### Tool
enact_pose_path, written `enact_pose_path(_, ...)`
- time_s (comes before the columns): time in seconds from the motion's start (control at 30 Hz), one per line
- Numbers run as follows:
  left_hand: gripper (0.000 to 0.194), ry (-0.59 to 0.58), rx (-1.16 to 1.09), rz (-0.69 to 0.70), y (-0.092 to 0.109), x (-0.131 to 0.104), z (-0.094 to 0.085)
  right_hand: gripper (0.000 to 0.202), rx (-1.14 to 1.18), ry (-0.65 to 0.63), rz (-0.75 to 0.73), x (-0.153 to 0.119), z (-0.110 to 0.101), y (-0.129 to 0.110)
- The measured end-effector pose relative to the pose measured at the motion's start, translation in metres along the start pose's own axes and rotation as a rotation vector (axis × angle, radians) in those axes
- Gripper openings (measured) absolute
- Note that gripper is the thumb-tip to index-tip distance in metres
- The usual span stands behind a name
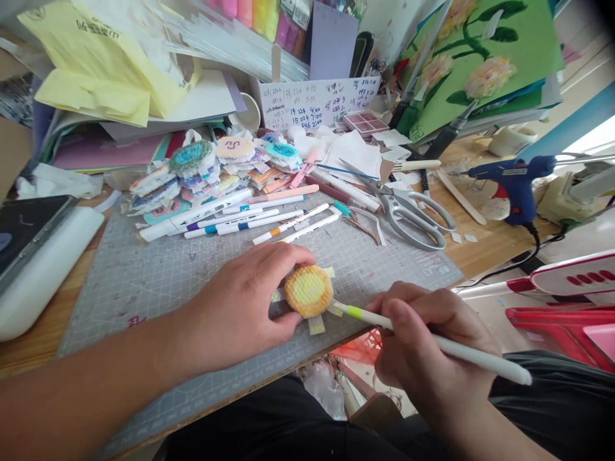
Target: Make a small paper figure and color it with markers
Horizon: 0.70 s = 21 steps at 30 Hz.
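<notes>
Between thumb and fingers, my left hand grips a round textured patch, orange around its border and pale yellow in the middle. Small pale tabs stick out from under its edge. My right hand is closed around a white marker pen with a yellow-green band. The pen's tip points left and meets or nearly meets the patch's lower right edge; exact contact is hard to make out. Both hands are over the front edge of a grey gridded cutting mat.
Several white marker pens lie behind my hands, backed by a pile of colourful patches. Grey-handled scissors rest at the mat's back right. A blue glue gun stands farther right, its cord trailing. A phone is at the left.
</notes>
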State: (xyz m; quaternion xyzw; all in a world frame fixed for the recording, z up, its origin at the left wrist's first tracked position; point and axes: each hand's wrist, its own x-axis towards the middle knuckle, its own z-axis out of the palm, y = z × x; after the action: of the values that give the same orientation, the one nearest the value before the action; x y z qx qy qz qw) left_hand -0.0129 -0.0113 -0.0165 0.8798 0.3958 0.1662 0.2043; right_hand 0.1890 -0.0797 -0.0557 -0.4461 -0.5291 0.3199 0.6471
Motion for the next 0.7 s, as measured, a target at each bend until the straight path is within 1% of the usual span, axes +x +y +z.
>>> enact_pose_path(0.1,0.046,-0.013,0.010,-0.011,-0.0004,0.0001,-0.0004,0.023,0.016,-0.006,0.004,0.0014,-0.0002,-0.0016)
enact_pose_path(0.27,0.047,-0.023,0.007,-0.027,-0.0011,-0.0006,-0.0008,0.021,-0.106,0.037,0.017,0.0018,0.0054,-0.0033)
enact_pose_path(0.43,0.048,-0.013,-0.001,-0.030,-0.0015,-0.0015,-0.0002,0.022,-0.020,0.011,0.027,0.0049,0.0022,-0.0034)
enact_pose_path(0.6,0.048,-0.026,0.015,-0.044,-0.0012,-0.0020,0.0000,0.022,-0.090,0.033,0.057,0.0032,0.0026,-0.0038)
enact_pose_path(0.7,0.047,-0.032,0.026,-0.048,-0.0009,-0.0017,-0.0003,0.023,-0.058,0.029,0.056,0.0058,0.0013,-0.0029)
